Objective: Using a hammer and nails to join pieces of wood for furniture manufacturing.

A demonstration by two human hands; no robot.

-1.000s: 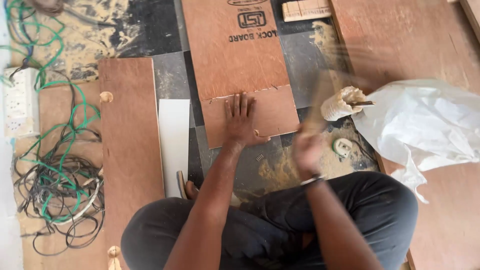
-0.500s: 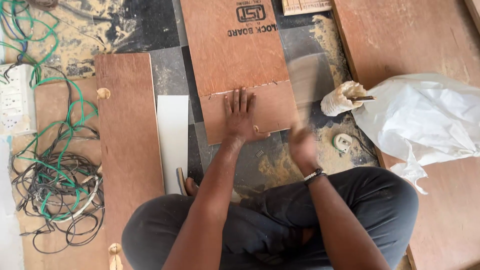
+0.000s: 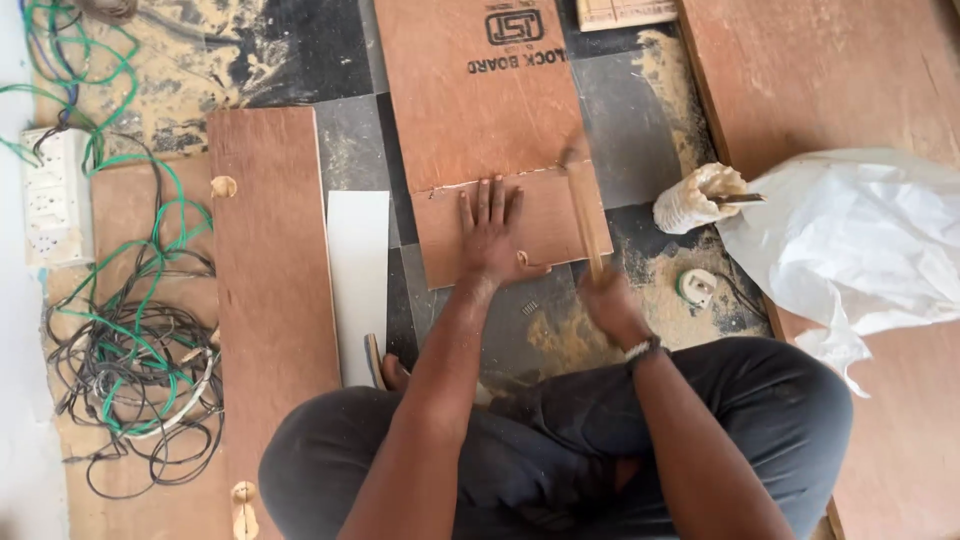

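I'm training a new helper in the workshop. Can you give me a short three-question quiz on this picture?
1. True or false: the left hand lies flat on the small board.
2. What does the right hand hold? A) a wooden stick B) a drill C) a paintbrush
3. Fill in: the tangle of green and black cables lies on the person's ____ side.

Key
1. True; fingers spread, palm down.
2. A; the stick lies lengthwise across the board's right end, blurred.
3. Left, beside the long board and the white socket strip.
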